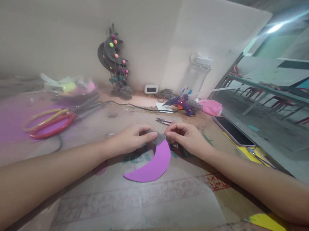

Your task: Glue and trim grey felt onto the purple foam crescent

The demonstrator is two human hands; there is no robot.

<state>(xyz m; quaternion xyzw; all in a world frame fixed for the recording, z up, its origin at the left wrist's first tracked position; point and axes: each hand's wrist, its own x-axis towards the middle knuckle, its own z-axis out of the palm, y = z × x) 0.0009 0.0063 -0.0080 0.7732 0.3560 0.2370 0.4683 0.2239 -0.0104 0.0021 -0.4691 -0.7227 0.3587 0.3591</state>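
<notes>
A purple foam-like crescent (156,168) lies in front of me, its upper end wrapped in grey yarn (160,138). My left hand (134,138) is closed on that wrapped end, thumb on top. Right beside it, my right hand (186,136) pinches at the edge of the wrapping, apparently on the grey yarn; the strand between the fingertips is too thin to see clearly. Small scissors (164,121) lie just beyond the hands, partly hidden by the right one.
Behind stand a glue gun (180,102) with its cord, a small clock (151,89), a clear bottle (196,76) and a decorated grey crescent (112,53). Large scissors (53,123) lie left near a plastic bag (69,86). A phone (233,130) lies right, by the table edge.
</notes>
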